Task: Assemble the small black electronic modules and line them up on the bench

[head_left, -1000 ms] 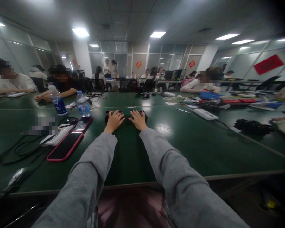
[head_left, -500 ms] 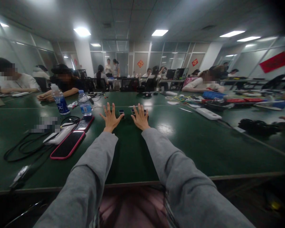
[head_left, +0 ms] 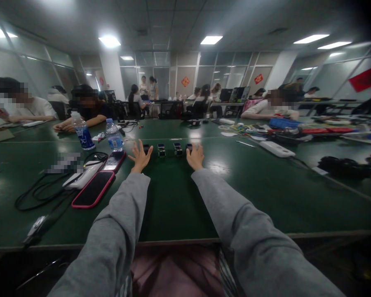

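Observation:
My left hand is open with fingers spread over the green table. Partly hidden behind it is a small dark block. My right hand is also open, its fingers in front of another small dark block. Between the hands stand two small electronic-looking pieces with dark tops, a left one and a right one. Neither hand holds anything. Whether the fingertips touch the blocks behind them I cannot tell.
Left of my hands are a blue-labelled bottle, a water bottle, a red-edged phone, another phone and cables. A white power strip and black cable bundle lie right. People sit around the table.
My hands have moved apart, the right one to the right, and the small pieces between them now show more fully. The camera view has shifted slightly.

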The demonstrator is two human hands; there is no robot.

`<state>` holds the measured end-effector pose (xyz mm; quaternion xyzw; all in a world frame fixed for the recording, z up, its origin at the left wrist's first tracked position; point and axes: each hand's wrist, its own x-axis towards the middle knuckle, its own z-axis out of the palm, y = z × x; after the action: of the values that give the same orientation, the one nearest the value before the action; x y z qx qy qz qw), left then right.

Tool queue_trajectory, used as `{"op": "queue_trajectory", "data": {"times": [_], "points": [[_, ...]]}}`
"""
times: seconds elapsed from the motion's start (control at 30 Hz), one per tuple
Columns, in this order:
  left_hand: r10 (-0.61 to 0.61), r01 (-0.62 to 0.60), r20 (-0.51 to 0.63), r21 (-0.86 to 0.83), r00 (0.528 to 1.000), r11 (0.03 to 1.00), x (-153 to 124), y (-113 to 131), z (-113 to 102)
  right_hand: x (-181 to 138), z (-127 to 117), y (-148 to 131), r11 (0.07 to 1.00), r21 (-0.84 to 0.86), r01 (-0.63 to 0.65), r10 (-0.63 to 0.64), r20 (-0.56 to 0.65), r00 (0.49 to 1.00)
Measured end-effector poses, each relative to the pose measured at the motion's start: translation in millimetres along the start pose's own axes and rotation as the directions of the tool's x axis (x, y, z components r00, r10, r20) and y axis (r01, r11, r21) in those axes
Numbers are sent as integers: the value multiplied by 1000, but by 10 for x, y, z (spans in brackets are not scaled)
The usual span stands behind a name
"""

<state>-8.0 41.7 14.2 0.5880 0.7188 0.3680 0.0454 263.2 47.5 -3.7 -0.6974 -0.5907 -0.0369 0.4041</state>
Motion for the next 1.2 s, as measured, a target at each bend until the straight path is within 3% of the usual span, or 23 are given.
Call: {"op": "queue_trajectory", "data": {"times": [0.43,0.7,0.93,1.2], "points": [[198,-192,180,-50,964,980,141,-261,183,0,-32,109,986,159,52,-52,-3,999],[284,-275,138,-80,949,958,229,-350,274,3,-19,130,988,154,7,-22,94,995],[333,-323,109,-97,937,941,237,-361,326,115,-7,143,991,128,49,-74,202,977],[346,-331,95,-145,934,933,268,-383,357,82,-61,147,992,80,96,-112,237,965]]}}
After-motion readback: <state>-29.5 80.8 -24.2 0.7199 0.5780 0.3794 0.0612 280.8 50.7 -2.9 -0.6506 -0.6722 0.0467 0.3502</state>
